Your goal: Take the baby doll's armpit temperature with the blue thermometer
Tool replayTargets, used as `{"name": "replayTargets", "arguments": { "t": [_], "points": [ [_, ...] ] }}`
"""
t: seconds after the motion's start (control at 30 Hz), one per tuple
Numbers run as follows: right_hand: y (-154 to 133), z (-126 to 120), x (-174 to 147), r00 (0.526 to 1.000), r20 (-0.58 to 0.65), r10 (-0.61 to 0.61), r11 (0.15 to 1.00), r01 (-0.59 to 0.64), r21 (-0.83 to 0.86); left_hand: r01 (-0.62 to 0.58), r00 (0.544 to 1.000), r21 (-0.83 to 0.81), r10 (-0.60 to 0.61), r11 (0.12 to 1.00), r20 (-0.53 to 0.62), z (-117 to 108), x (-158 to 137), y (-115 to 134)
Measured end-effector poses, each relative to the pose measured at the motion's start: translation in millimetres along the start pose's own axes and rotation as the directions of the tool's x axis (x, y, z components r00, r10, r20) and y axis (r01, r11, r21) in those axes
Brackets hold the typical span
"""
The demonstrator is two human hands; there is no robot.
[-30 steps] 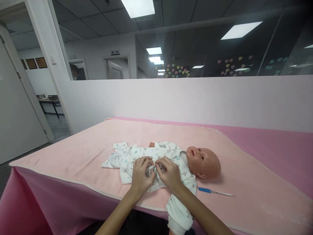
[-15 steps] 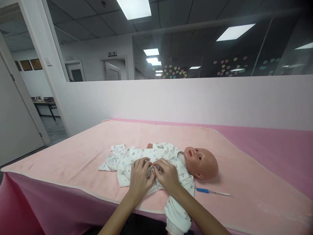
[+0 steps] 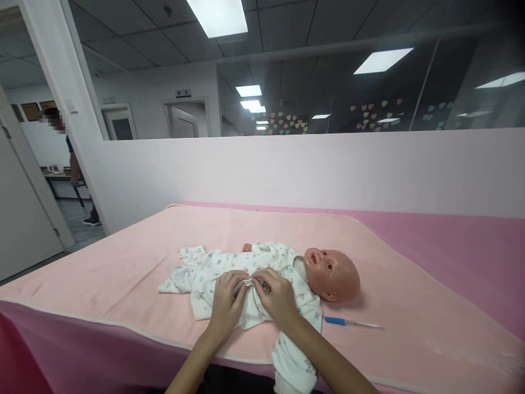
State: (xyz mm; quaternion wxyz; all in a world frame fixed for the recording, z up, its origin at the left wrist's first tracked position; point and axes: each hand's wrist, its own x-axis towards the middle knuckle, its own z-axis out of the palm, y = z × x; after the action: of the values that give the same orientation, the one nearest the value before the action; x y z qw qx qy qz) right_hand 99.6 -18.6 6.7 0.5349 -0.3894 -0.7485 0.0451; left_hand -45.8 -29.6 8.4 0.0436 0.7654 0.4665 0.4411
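Observation:
A baby doll [image 3: 334,276] lies on its back, head to the right, dressed in a white patterned baby outfit [image 3: 303,301]. Over its belly, my left hand [image 3: 227,298] pinches the front edge of the outfit between thumb and fingers. Close beside it, my right hand [image 3: 275,295] pinches the same edge, its fingertips almost meeting the left ones. Whatever fastening lies between the fingertips is too small to make out. One sleeve [image 3: 293,361] hangs toward me over the near edge, under my right forearm. Near the doll's shoulder rests a blue-capped thermometer [image 3: 353,323].
A peach blanket [image 3: 135,262] covers the padded pink surface [image 3: 471,241], whose near edge drops off in front of me. Behind it stands a white half wall [image 3: 328,169] with glass above. A person [image 3: 74,158] is in the doorway at left.
Both hands stay at the outfit's front edge, and their fingertips have shifted slightly. The view has moved a little. A person has appeared in the doorway at left.

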Motion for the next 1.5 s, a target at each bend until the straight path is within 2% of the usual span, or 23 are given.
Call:
{"name": "replayTargets", "arguments": {
  "t": [0.17, 0.3, 0.5, 0.73, 1.07, 1.3, 1.5],
  "points": [
    [2.3, 1.0, 0.2, 1.000, -0.012, -0.017, 1.000, 0.017, -0.004, 0.055, 0.998, -0.076, -0.054, 0.996, 0.012, -2.3, 1.1, -1.9],
    [3.0, 1.0, -0.1, 0.999, -0.017, -0.032, 0.999, 0.032, 0.001, 0.051, 0.999, -0.093, -0.052, 0.994, -0.015, -3.2, 0.9, -0.9],
    [3.0, 1.4, 1.5, 0.996, -0.091, 0.016, 0.999, -0.011, 0.049, -0.006, 1.000, -0.045, 0.006, 0.999, -0.015, -3.8, 0.0, 3.4],
    [1.8, 1.4, 2.0, 0.994, -0.102, 0.030, 0.997, -0.022, 0.079, 0.003, 1.000, 0.019, -0.003, 1.000, 0.002, -3.4, -1.1, 5.6],
    [-1.2, -1.3, 1.0, 0.995, -0.104, 0.008, 0.994, 0.004, 0.113, -0.147, 0.988, 0.101, 0.141, 0.984, 0.062, -2.1, -3.3, 9.2],
    [-0.5, -0.8, 0.1, 0.996, -0.088, 0.003, 0.997, 0.005, 0.083, -0.246, 0.966, 0.247, 0.258, 0.937, -0.015, 3.0, -6.7, 14.7],
    [-0.3, 0.1, -0.2, 0.996, -0.084, 0.014, 0.995, -0.006, 0.104, -0.255, 0.954, 0.206, 0.280, 0.945, -0.104, 2.0, -9.6, 15.2]
  ]
}}
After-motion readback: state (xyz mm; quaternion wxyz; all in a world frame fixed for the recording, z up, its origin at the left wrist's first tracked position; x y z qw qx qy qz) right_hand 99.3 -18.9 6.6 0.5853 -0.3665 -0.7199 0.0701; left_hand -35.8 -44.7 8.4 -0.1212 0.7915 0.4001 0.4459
